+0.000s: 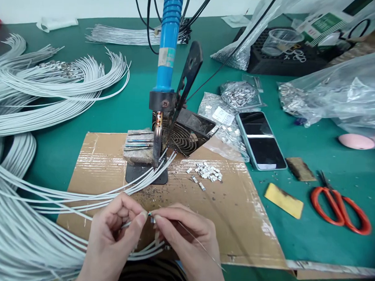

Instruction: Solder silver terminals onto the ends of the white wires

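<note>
My left hand (118, 230) is closed in a pinch on a white cable (126, 225) near its tip. My right hand (188, 236) meets it fingertip to fingertip, pinching a small metal piece (152, 218) at the cable's end; the fingers partly cover it. A thin wire (201, 245), looking like solder, runs out from my right hand towards the lower right. Just beyond the hands, a blue-handled soldering iron (166, 73) is clamped upright with its tip down. Several white cables (139, 182) reach to the base of the iron. Loose small metal pieces (208, 172) lie on the cardboard.
Cardboard (233, 225) covers the green table (334, 254) here. Bundles of white cable (45, 113) fill the left side. To the right are a phone (262, 139), red-handled scissors (340, 207), a yellow sponge (284, 200) and plastic bags (348, 89) of small parts.
</note>
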`<state>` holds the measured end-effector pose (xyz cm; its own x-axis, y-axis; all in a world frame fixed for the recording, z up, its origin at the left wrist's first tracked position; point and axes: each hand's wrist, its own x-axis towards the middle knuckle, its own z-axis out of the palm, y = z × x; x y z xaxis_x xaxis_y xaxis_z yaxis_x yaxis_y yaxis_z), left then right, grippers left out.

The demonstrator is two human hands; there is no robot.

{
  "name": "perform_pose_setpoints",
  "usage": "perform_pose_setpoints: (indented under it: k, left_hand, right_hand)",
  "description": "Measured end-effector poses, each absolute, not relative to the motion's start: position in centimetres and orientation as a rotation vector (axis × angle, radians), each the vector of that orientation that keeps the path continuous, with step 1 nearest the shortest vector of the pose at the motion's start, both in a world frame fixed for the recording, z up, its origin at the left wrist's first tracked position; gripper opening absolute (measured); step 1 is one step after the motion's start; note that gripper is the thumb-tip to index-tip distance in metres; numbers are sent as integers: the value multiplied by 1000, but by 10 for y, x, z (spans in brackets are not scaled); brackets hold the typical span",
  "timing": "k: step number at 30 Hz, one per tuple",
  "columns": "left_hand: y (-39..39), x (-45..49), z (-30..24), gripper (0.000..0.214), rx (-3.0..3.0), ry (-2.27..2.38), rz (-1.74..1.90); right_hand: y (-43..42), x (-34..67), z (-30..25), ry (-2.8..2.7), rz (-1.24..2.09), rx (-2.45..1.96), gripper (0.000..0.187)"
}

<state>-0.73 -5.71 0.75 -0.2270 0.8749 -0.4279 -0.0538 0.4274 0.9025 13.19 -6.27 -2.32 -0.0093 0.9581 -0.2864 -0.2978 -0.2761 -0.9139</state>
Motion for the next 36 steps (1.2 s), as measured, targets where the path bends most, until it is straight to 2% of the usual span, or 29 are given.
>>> perform_pose_setpoints:
  k: [18, 26, 28, 33, 36]
  left_hand:
    - [-57, -7, 6, 24, 716, 1538, 1043]
    - [-57, -7, 5, 26, 687, 1517, 1051]
    - [-57, -7, 5, 28, 657, 1508, 1062]
    - [-56, -6, 2, 28, 588, 1485, 1105]
    - [-55, -5, 1, 27, 585, 1503, 1119]
  right_hand:
    - [-62, 130, -21, -637, 1627, -1176, 12]
    - [-63, 131, -24, -683, 1606, -1165, 7]
    - [-63, 131, -26, -803, 1506, -1168, 8]
    - [-63, 131, -29, -1245, 1014, -1078, 38]
    - [-62, 131, -31, -1383, 777, -1003, 45]
